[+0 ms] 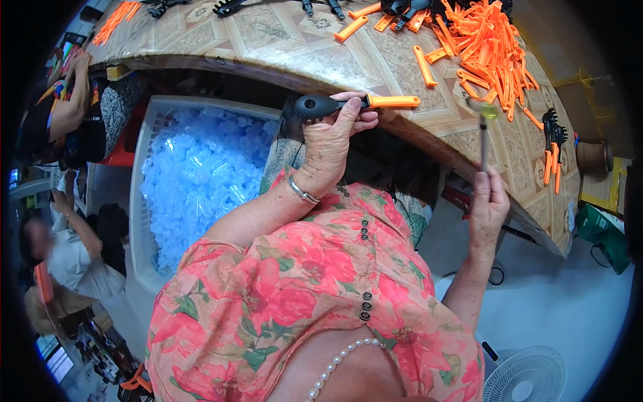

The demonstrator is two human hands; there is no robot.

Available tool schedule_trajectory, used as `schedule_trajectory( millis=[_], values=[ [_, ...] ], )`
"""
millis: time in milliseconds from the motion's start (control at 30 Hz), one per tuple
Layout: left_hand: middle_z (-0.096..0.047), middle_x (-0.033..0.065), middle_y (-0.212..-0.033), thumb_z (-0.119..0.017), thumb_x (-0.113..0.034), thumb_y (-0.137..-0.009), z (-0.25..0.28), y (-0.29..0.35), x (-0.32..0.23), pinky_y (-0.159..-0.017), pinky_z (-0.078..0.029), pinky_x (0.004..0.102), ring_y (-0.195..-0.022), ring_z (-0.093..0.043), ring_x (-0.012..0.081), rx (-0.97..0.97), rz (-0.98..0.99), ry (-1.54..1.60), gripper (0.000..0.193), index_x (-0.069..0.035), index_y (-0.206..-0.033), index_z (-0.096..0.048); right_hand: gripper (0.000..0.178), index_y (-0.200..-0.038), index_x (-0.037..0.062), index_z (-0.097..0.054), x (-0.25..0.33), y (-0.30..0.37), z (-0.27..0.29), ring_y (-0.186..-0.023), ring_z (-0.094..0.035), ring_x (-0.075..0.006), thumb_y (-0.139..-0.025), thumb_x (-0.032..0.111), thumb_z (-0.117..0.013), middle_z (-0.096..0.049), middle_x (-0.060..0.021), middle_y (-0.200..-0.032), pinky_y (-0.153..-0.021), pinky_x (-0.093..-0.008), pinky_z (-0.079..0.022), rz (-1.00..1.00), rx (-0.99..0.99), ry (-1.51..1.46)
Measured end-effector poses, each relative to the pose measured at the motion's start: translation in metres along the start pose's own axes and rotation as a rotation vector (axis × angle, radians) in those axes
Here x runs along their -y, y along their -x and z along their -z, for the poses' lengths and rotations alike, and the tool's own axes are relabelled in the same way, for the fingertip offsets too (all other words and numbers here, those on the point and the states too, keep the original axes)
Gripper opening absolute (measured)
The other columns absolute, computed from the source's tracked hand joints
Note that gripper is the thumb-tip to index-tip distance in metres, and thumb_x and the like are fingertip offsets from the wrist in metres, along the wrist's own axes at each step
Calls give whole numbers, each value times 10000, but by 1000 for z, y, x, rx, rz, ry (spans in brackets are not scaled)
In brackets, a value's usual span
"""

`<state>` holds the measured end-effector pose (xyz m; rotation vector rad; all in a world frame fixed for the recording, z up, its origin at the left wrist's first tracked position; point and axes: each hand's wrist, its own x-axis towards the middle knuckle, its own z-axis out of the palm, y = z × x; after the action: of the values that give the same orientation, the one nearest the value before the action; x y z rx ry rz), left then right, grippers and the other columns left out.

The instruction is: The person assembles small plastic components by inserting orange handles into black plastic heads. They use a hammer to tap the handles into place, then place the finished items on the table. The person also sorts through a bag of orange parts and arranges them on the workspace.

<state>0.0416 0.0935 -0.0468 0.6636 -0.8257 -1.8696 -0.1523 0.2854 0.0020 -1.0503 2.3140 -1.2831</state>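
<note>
My left hand (326, 144) grips a black spaghetti server (319, 106) with a hole in its head and an orange handle (395, 101) pointing right. The server lies level over the near edge of the table (274, 57). Held upright in my right hand (487, 208) is a small hammer (483, 137) with a metal shaft. Its yellowish head is blurred and stands over the right part of the table. A large heap of loose orange handles (479, 43) lies beyond it. Farther right, several black servers (554, 127) with orange handles sit on the tabletop.
A white plastic bin (138, 201) full of crumpled clear plastic (201, 177) stands to my left. Other people (74, 107) are at work at the far left. More orange handles (117, 20) lie at the table's far left. A white fan (526, 378) is at the lower right.
</note>
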Motion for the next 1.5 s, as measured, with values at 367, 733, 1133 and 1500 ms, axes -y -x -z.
schedule_trajectory(
  millis=[367,733,1133,1500],
  values=[
    [-672,99,-960,-593,-141,-976,-2,2,2,-759,-608,289,-821,-690,158,13,-29,-60,229,29,-1127,-624,295,-1180,72,-650,-13,-64,28,-905,-619,-320,-955,251,-582,-617,-130,-976,-768,-420,-491,277,-384,769],
    [-685,100,-926,-607,-96,-961,-5,1,8,-726,-616,290,-784,-693,150,-7,-60,-73,186,24,-1097,-648,257,-1105,105,-703,39,-58,-40,-974,-593,-265,-852,153,-685,-644,-70,-1061,-867,-396,-452,714,-221,371],
    [-673,154,-1091,-585,-3,-942,5,6,5,-856,-585,337,-936,-692,220,108,11,-6,261,16,-1202,-604,256,-965,114,-748,62,-81,-100,-867,-592,-227,-718,46,-738,-640,-27,-908,-736,-337,-502,864,149,229],
    [-689,261,-1012,-346,-459,-1012,73,-54,-63,-864,-532,352,-924,-695,311,720,667,40,668,139,-1221,-558,220,-945,121,-754,64,-90,-97,-832,-608,-202,-735,55,-748,-651,-16,-920,-716,-321,-515,872,234,217]
  ],
)
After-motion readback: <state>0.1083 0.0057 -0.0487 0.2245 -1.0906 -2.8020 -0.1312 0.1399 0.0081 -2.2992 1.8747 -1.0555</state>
